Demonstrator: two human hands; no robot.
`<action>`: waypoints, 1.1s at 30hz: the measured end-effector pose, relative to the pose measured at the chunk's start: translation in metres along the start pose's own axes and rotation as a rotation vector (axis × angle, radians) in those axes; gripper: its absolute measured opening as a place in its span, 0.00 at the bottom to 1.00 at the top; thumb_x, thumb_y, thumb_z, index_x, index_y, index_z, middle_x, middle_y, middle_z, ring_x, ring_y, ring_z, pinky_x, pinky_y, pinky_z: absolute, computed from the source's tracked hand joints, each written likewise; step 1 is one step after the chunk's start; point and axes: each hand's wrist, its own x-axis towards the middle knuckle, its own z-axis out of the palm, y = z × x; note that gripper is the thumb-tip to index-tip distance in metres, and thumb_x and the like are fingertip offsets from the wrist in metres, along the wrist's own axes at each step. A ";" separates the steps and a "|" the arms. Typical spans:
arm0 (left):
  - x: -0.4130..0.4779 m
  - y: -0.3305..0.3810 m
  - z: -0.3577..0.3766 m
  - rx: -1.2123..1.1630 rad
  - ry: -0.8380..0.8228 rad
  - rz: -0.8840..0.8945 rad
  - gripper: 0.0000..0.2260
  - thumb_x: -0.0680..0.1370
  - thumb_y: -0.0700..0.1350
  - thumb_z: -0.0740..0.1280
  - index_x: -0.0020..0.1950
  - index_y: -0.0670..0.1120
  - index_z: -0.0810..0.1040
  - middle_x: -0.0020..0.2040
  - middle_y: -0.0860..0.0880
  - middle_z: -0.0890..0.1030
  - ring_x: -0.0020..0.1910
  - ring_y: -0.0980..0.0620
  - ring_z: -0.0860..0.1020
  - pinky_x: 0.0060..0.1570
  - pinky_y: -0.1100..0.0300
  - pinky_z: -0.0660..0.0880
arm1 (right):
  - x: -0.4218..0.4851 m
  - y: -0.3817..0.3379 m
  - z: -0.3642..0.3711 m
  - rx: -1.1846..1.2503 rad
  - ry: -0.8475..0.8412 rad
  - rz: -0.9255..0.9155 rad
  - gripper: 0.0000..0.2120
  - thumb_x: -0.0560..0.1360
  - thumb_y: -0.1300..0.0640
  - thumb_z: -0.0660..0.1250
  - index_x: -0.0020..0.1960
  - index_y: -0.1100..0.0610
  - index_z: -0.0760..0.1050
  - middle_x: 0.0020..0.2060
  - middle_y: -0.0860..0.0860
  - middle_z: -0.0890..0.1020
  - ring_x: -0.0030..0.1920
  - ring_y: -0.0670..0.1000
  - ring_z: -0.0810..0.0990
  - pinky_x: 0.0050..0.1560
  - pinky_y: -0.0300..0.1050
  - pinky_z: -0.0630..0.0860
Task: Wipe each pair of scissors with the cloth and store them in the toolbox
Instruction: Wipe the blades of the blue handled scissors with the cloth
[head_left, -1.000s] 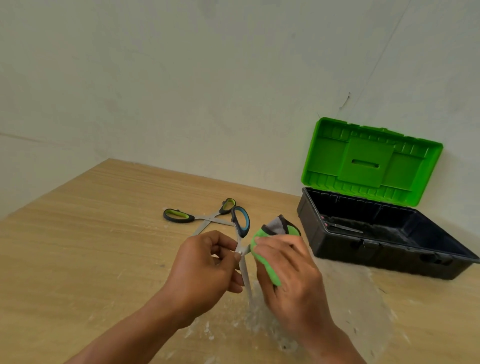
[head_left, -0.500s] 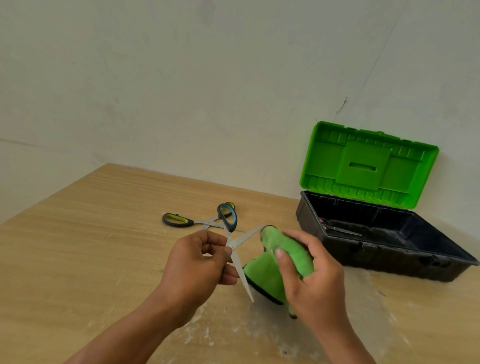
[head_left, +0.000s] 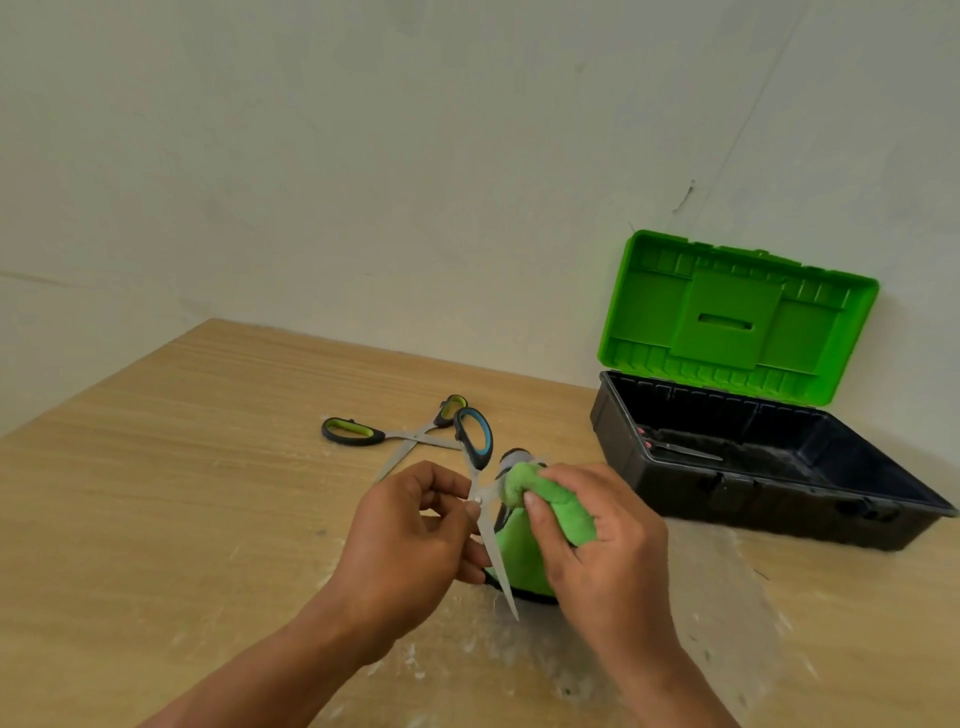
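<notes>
1. Centrally, just below the middle of the frame, the blue-handled scissors (head_left: 488, 535) are held above the tabletop (head_left: 182, 467) and spread open. The blue-and-black loop is pointed up, one bare blade is angled down and to the right, and the other blade is hidden inside the cloth.
2. The scissors are pinched near the pivot by the left hand (head_left: 410, 530), whose fingers (head_left: 470, 508) are curled round them. The second handle cannot be made out behind this hand.
3. The green cloth (head_left: 524, 551) is gripped by the right hand (head_left: 597, 540). Its fingers (head_left: 535, 506) are curled so that the cloth is bunched over the hidden blade, right of the pivot, and a loose fold hangs behind the bare blade.
4. A pair of green-handled scissors (head_left: 395, 434) is seen lying open on the tabletop just beyond the hands, left of centre.
5. The toolbox (head_left: 675, 499) is set at the right of the frame, its black tray open and its green lid (head_left: 737, 322) raised upright before the wall (head_left: 363, 156).
6. Another pair of scissors (head_left: 680, 449) is laid inside the tray, near its left front wall.
7. White scuffs are scattered over the tabletop below the hands.
</notes>
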 end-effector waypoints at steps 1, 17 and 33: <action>0.000 0.001 0.000 -0.008 0.001 -0.001 0.03 0.79 0.34 0.67 0.51 0.40 0.78 0.41 0.38 0.81 0.30 0.44 0.84 0.30 0.57 0.80 | -0.003 -0.003 0.001 0.006 -0.034 -0.026 0.11 0.72 0.59 0.77 0.53 0.60 0.84 0.46 0.49 0.84 0.46 0.43 0.82 0.51 0.29 0.76; 0.004 -0.002 -0.005 0.036 -0.018 0.005 0.03 0.78 0.35 0.69 0.50 0.41 0.78 0.39 0.40 0.82 0.31 0.42 0.85 0.29 0.56 0.79 | 0.000 0.003 0.005 -0.008 -0.066 -0.061 0.10 0.75 0.59 0.74 0.56 0.58 0.84 0.46 0.49 0.82 0.46 0.43 0.81 0.48 0.33 0.78; 0.013 0.000 -0.014 -0.044 0.091 0.025 0.03 0.78 0.34 0.68 0.50 0.40 0.79 0.43 0.37 0.82 0.32 0.41 0.84 0.31 0.55 0.80 | 0.003 0.021 -0.020 0.155 -0.427 0.487 0.28 0.71 0.65 0.75 0.60 0.41 0.69 0.58 0.44 0.76 0.59 0.44 0.78 0.56 0.42 0.79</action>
